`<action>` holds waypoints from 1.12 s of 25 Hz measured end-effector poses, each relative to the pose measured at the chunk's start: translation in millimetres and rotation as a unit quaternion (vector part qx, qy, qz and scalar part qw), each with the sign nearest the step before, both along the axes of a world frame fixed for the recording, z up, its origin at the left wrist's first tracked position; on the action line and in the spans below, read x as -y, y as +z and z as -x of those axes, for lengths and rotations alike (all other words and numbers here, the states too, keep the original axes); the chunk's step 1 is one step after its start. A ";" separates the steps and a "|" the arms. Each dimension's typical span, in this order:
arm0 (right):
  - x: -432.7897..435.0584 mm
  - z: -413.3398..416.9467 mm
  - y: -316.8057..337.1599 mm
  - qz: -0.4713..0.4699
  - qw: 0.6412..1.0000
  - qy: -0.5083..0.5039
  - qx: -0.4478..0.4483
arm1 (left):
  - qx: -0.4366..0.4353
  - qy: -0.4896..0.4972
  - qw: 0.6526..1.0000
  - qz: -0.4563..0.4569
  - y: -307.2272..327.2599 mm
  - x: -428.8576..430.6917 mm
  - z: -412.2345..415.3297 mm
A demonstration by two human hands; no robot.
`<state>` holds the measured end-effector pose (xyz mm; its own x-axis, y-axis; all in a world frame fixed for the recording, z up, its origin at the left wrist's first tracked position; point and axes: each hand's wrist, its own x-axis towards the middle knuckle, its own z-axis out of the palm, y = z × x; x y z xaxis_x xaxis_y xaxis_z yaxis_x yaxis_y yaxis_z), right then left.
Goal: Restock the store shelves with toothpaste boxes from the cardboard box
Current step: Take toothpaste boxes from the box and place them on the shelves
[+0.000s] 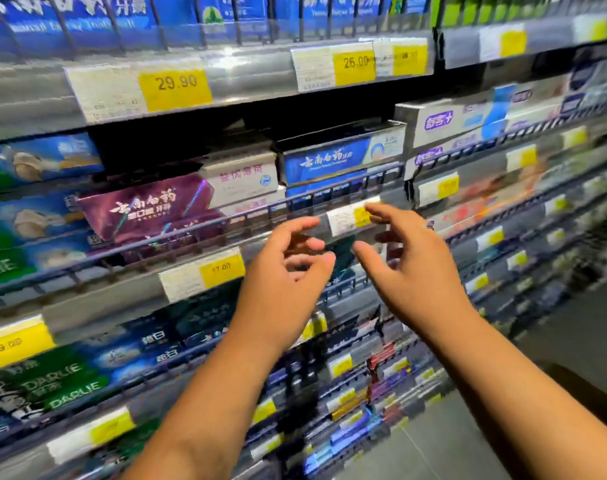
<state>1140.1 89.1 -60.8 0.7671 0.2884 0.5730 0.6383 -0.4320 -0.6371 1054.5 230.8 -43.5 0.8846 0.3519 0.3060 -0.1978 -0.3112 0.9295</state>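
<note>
Both my hands are raised in front of the middle shelf and hold nothing. My left hand (288,271) has loosely curled fingers, just below the shelf's wire rail (226,223). My right hand (409,265) is beside it, fingers relaxed, its fingertips near a price tag (343,218). On that shelf lie a purple toothpaste box (146,209), a white one (241,178) and a blue one (329,161), tilted behind the rail. No cardboard box can be made out with certainty.
Shelves of toothpaste boxes fill the view, each with a wire front rail and yellow price tags (175,88). Green Darlie boxes (53,386) stack at the lower left. Grey floor (554,358) shows at the right, with a brown shape (586,389) at my right forearm.
</note>
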 end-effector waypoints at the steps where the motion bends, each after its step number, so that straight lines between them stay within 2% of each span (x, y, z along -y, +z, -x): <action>1: 14.7 -1.1 -5.2 -0.006 1.000 -0.013 -0.025 | -0.012 -0.021 1.000 0.006 -7.2 13.2 -8.3; 11: 187.7 -44.7 -43.5 -0.022 0.983 -0.120 -0.139 | -0.094 -0.188 0.975 0.071 -62.3 177.2 -111.2; 18: 344.8 -99.7 -57.3 -0.032 0.964 -0.203 -0.166 | -0.113 -0.298 0.948 0.021 -78.4 336.8 -201.0; 28: 491.8 -173.6 -96.9 -0.054 0.927 -0.316 -0.196 | -0.147 -0.391 0.908 -0.037 -112.5 484.7 -314.7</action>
<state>1313.8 -402.8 -157.8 0.9185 -0.3329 0.2132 -0.0107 -0.5601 -0.8283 1369.2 -253.9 -156.1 0.9025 -0.4305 0.0130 -0.1315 -0.2467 0.9601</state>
